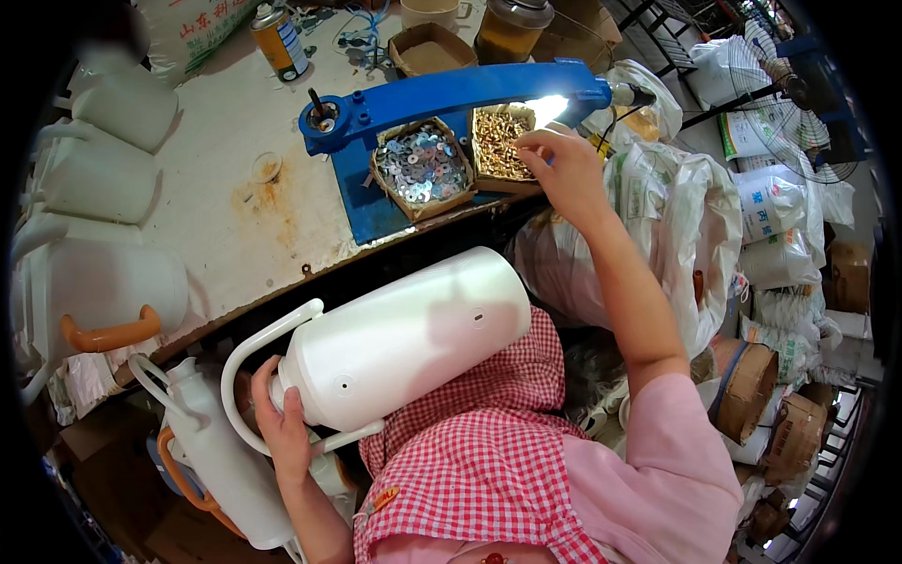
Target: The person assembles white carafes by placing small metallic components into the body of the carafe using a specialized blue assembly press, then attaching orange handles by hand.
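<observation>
A white vacuum jug [413, 334] lies tilted across my lap, its two small side holes facing up and its white handle [235, 376] swung out at the neck. My left hand [282, 418] is closed round the neck end. Over at the bench, my right hand [561, 169] reaches into a box of small brass rivets [501, 132], thumb and fingers pinched together. What they hold, if anything, is too small to make out. Beside that box stands a carton of flat grey metal washers [423, 162]. A blue metal press arm [451, 99] with a lit lamp [548, 108] spans above both.
Several white jugs [113, 282] line the bench's left side. Another white jug with an orange handle [225, 461] stands below the bench edge. A spray can [279, 42] and an open carton [430, 52] sit farther back. White sacks [667, 216] and a fan [785, 85] are at right.
</observation>
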The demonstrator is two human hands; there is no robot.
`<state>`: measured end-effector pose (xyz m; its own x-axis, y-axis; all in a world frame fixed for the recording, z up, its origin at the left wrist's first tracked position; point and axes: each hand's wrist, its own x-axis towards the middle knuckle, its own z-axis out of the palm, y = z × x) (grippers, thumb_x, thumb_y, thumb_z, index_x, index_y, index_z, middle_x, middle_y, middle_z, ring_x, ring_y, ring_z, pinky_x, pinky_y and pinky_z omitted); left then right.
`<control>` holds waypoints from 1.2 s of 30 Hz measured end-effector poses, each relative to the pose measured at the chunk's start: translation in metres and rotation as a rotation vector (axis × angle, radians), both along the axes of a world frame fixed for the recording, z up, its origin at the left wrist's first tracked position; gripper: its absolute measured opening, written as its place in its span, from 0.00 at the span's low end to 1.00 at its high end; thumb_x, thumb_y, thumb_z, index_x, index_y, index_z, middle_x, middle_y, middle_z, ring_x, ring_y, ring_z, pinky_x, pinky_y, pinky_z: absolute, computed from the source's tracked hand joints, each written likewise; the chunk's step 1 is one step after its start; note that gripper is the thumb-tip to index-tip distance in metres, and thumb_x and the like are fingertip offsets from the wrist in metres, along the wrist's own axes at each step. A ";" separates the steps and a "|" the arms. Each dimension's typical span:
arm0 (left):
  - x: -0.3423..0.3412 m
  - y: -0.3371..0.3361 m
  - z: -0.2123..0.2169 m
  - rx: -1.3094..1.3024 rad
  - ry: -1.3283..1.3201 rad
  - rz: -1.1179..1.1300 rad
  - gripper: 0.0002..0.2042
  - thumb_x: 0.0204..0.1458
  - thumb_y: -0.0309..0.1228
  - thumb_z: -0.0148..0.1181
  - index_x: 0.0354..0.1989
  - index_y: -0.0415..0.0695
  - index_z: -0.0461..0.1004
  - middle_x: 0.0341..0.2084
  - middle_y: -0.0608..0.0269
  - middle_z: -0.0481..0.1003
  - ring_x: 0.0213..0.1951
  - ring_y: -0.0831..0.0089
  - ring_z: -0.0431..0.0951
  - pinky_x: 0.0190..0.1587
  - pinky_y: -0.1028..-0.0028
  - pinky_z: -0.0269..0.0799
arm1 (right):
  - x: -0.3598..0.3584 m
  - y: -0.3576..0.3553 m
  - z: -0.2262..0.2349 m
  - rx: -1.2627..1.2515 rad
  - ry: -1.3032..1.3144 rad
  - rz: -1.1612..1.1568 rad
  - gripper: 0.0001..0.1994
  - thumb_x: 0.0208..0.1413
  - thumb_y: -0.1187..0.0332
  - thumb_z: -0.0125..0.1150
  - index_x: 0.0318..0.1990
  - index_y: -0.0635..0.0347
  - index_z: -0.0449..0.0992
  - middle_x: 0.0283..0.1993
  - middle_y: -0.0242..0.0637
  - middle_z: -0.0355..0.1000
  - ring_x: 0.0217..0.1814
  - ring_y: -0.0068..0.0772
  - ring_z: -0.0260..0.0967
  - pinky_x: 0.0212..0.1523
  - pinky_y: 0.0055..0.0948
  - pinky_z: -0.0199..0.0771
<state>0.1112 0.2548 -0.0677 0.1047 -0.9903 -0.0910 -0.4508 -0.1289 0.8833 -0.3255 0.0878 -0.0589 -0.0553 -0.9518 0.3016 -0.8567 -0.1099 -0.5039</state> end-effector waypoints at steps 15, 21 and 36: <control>0.011 0.015 0.023 0.214 -0.026 0.040 0.28 0.56 0.38 0.60 0.63 0.39 0.64 0.58 0.48 0.66 0.58 0.55 0.68 0.64 0.62 0.60 | 0.002 -0.046 -0.019 0.383 0.385 -0.005 0.10 0.57 0.57 0.61 0.38 0.47 0.84 0.38 0.40 0.81 0.43 0.46 0.79 0.43 0.44 0.76; 0.008 -0.029 0.085 0.076 -0.443 -0.130 0.28 0.44 0.35 0.70 0.56 0.41 0.71 0.50 0.49 0.71 0.53 0.46 0.69 0.58 0.56 0.65 | 0.001 -0.034 -0.025 0.259 0.357 -0.016 0.10 0.59 0.59 0.60 0.38 0.55 0.79 0.34 0.43 0.79 0.37 0.51 0.77 0.38 0.46 0.74; -0.030 -0.068 0.022 -0.238 -0.291 0.093 0.17 0.51 0.31 0.63 0.50 0.41 0.74 0.47 0.52 0.76 0.50 0.50 0.72 0.55 0.58 0.67 | 0.160 -0.101 0.065 -0.155 -0.881 0.452 0.07 0.64 0.71 0.59 0.40 0.69 0.77 0.36 0.37 0.80 0.38 0.20 0.77 0.39 0.20 0.75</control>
<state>0.0815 0.1873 -0.0460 0.1823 -0.9653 0.1867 -0.6833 0.0122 0.7301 -0.1656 -0.0129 0.0065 0.0384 -0.8924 0.4496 -0.0460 -0.4511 -0.8913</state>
